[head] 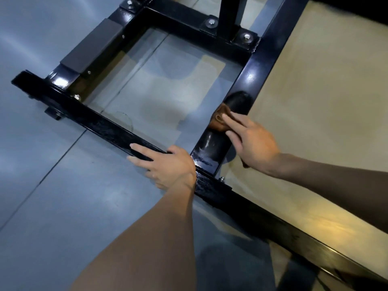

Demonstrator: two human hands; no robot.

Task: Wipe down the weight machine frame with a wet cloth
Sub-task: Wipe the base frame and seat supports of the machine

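A person's right hand (pixel 249 141) presses a brown cloth (pixel 218 120) flat against the top of a black steel side rail (pixel 247 80) of a weight machine frame, fingers extended and laid over the fabric rather than curled round it. The cloth bunches out just ahead of the fingertips, and the rail gleams wet just behind the hand. The left hand (pixel 165 166) rests on the front crossbar (pixel 98 124), fingers straight and spread over the bar's top, holding nothing. The two bars meet between the hands. Beyond both hands, a rear crossbar (pixel 178 19) carries bolted plates (pixel 245 38) and an upright post (pixel 228 15). Grey floor tiles (pixel 42 185) lie left of the left hand; a tan mat (pixel 325 91) lies right of the right hand.
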